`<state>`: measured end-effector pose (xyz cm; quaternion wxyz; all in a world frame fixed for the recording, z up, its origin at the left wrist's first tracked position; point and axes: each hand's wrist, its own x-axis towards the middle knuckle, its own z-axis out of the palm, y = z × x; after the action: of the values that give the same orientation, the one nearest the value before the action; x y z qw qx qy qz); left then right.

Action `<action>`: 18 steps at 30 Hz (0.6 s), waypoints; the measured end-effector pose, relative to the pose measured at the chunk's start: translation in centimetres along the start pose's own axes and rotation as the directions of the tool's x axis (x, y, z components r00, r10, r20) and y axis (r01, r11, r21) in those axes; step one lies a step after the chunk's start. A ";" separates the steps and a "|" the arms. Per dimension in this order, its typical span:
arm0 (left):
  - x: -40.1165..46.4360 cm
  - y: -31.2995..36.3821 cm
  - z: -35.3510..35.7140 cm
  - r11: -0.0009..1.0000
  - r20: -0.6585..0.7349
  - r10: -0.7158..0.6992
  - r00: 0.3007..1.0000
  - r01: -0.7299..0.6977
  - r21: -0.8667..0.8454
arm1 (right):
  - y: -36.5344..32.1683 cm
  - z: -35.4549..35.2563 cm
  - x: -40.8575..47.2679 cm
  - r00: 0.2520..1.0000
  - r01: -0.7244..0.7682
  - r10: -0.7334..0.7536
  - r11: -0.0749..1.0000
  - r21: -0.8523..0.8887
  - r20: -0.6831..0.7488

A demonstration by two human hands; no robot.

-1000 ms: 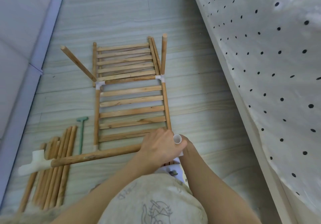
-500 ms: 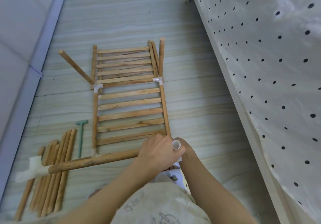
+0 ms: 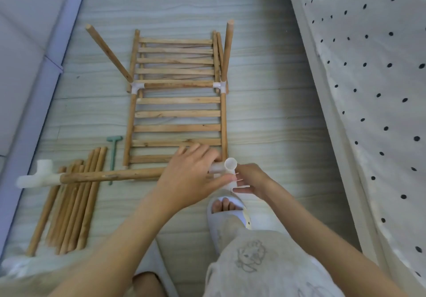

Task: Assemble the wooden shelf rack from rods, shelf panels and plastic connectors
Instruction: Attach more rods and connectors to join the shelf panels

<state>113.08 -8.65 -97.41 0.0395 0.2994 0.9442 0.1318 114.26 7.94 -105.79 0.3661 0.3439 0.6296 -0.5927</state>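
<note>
A white connector [image 3: 39, 177] is capping the far left end of a rod [image 3: 110, 176] lying across the floor; the left hand [image 3: 189, 177] is gripping that rod while the right hand [image 3: 250, 180] is pinching a second connector [image 3: 227, 170] at the shelf panel's [image 3: 177, 128] near-right corner, apparently seating the joint; pushing it home squarely likely comes next.

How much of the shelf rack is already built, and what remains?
Done: one panel sits between two corner connectors. In hand: the left hand holds a rod, the right hand a connector at its end. Left: the loose rods on the floor.
</note>
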 end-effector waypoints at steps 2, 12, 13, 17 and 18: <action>-2.1 -0.7 0.5 0.999 -0.319 0.023 0.948 -0.008 0.049 | -0.8 -0.9 -1.1 0.996 0.084 -0.084 0.995 -0.056 -0.002; -7.3 -0.8 7.8 0.865 0.068 -0.377 0.924 0.378 -0.329 | -3.3 -1.0 -7.4 0.921 0.388 -0.386 0.897 -0.213 0.053; -6.7 -0.7 8.0 0.833 0.133 -0.378 0.916 0.400 -0.382 | -3.3 -1.0 -8.0 0.914 0.403 -0.401 0.893 -0.198 0.051; -3.0 1.6 8.0 0.633 0.195 -0.304 0.933 0.351 -0.690 | -4.6 -0.7 -10.3 0.917 0.398 -0.395 0.904 -0.157 0.055; -1.9 2.2 8.1 0.534 0.230 -0.285 0.931 0.354 -0.768 | -4.9 -0.6 -10.8 0.915 0.400 -0.396 0.878 -0.263 0.072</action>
<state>117.10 -6.18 -104.60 0.2286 0.0772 0.8204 0.5185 115.32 8.20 -93.97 0.2853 0.1487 0.7593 -0.5657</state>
